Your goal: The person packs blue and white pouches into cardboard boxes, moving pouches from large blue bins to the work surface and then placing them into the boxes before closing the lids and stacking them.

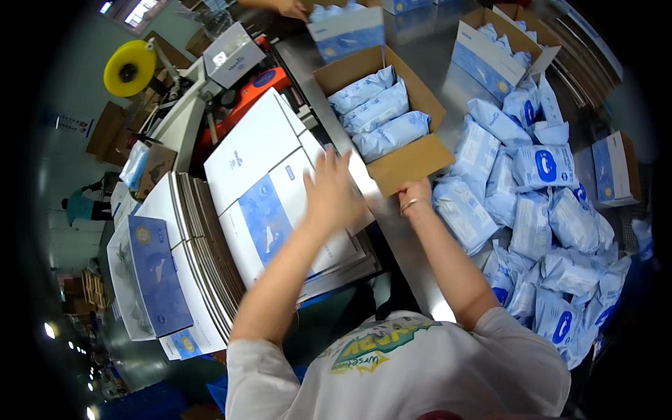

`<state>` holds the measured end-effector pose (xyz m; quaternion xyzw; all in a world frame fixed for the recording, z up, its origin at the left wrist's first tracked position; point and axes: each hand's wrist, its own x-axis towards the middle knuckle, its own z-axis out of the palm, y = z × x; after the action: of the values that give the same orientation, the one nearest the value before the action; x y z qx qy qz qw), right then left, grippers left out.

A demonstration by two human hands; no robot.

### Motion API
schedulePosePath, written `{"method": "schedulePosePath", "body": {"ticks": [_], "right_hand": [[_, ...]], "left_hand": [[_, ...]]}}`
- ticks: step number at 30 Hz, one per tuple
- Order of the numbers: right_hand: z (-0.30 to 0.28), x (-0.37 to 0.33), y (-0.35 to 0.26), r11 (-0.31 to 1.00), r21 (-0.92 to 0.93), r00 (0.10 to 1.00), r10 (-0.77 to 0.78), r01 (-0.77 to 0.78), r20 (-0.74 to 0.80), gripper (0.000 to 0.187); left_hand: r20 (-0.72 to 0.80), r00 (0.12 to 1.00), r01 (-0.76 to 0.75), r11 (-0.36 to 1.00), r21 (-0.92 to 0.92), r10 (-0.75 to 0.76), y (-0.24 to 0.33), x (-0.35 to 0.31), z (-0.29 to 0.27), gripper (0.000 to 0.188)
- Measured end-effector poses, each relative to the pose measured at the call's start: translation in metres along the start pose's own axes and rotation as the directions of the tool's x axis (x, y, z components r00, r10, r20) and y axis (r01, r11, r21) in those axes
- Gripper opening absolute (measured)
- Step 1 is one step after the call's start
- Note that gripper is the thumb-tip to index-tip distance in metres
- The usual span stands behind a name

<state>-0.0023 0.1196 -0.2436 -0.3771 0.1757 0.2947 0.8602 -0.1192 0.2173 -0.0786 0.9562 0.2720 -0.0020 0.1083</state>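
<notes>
An open cardboard carton [439,112] stands on the metal table ahead of me, with three pale blue soft wipe packs [378,110] lying side by side in it. At its near brown flap [409,168], my right hand [416,197] is closed on the lower edge, fingertips partly hidden. A bracelet circles that wrist. My left hand [334,192] is empty, fingers spread, held over a stack of flattened white-and-blue cartons [241,164] left of the open carton. Whether it touches the stack I cannot tell.
Loose wipe packs [518,203] are heaped to the right. Filled cartons [486,59] stand farther back. More flattened cartons [199,231] lean at the left, near a red-and-white machine [255,98] with a yellow tape reel [130,68]. Another person's hand [290,8] shows at the top.
</notes>
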Motion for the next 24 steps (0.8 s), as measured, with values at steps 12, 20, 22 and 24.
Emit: {"method": "schedulePosePath", "body": {"ticks": [12,20,22,24], "right_hand": [[0.069,-0.01,-0.056,0.736,-0.658,0.79,0.303,0.161,0.533,0.043],[-0.012,-0.129,-0.037,0.677,-0.729,0.877,0.286,0.101,0.387,0.043],[-0.026,-0.134,-0.055,0.703,-0.69,0.879,0.204,0.175,0.43,0.046],[-0.029,-0.138,-0.088,0.732,-0.601,0.857,0.045,0.321,0.514,0.049]], "left_hand": [[0.007,0.995,0.097,0.905,-0.413,-0.103,-0.017,-0.086,0.028,0.088],[-0.265,0.957,-0.115,0.993,0.028,0.118,-0.027,-0.166,0.06,0.06],[-0.422,0.877,-0.272,0.961,-0.046,0.228,-0.019,-0.173,0.017,0.041],[-0.718,0.643,-0.474,0.875,-0.098,0.268,0.005,-0.184,-0.051,0.038]]}}
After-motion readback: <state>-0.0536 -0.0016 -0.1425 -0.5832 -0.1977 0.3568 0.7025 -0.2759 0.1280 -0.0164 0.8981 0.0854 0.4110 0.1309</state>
